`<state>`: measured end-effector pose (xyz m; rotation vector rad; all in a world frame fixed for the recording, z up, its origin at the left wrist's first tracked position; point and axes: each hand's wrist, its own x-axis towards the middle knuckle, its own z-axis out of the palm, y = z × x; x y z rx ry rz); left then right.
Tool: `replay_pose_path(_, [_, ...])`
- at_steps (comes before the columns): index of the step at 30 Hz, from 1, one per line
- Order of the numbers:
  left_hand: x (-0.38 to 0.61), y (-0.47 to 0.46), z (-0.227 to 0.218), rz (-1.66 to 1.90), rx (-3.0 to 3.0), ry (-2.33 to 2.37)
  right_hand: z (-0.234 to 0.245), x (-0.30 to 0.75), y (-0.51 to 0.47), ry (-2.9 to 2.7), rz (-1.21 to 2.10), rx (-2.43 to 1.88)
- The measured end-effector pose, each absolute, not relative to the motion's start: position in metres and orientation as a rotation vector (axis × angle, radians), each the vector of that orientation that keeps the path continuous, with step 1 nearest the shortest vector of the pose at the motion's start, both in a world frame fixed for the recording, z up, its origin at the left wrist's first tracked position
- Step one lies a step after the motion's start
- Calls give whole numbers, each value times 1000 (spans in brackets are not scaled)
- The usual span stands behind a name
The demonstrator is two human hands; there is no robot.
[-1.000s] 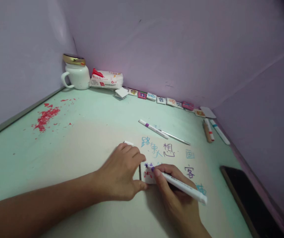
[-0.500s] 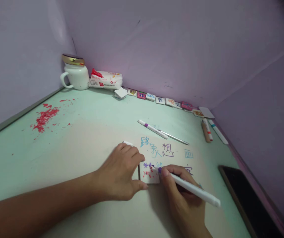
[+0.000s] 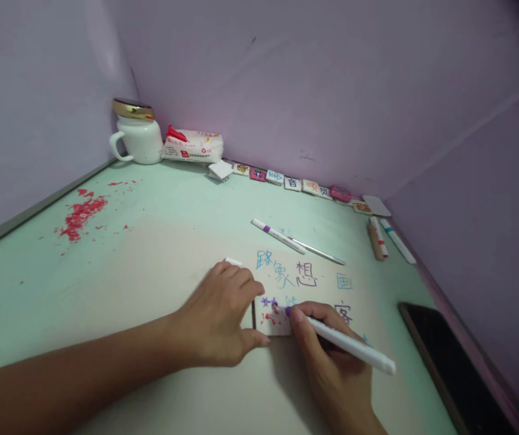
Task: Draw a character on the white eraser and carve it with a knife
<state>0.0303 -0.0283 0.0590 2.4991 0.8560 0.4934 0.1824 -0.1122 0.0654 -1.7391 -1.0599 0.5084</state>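
Observation:
A small white tile [image 3: 274, 318] with purple and red marks lies on the pale green table [image 3: 150, 241]. My left hand [image 3: 220, 317] rests beside it, thumb and fingers pressed against its left edge, steadying it. My right hand [image 3: 332, 356] is closed around a white marker with a purple tip [image 3: 345, 344], and the tip touches the tile's top. Blue and purple characters [image 3: 286, 272] are written on the table just beyond the tile.
A capped purple marker [image 3: 280, 235] and a thin metal rod [image 3: 320, 252] lie beyond the writing. Several decorated tiles [image 3: 299, 184] line the wall. A white mug [image 3: 138, 133], tissue pack [image 3: 192, 146], red crumbs [image 3: 82, 214], more markers [image 3: 388, 238] and a dark phone [image 3: 449, 362] surround.
The marker tip moved right across the tile, then slightly back left, adding purple strokes. My left hand stayed on the tile.

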Motion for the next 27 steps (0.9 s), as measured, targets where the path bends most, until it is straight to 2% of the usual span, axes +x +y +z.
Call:
replay_pose_path(11, [31, -28, 59, 485, 2503, 860, 56, 196, -111, -1272, 496, -1678])
replay_pose_path(27, [31, -28, 58, 488, 2511, 873, 60, 191, -112, -1119, 494, -1684])
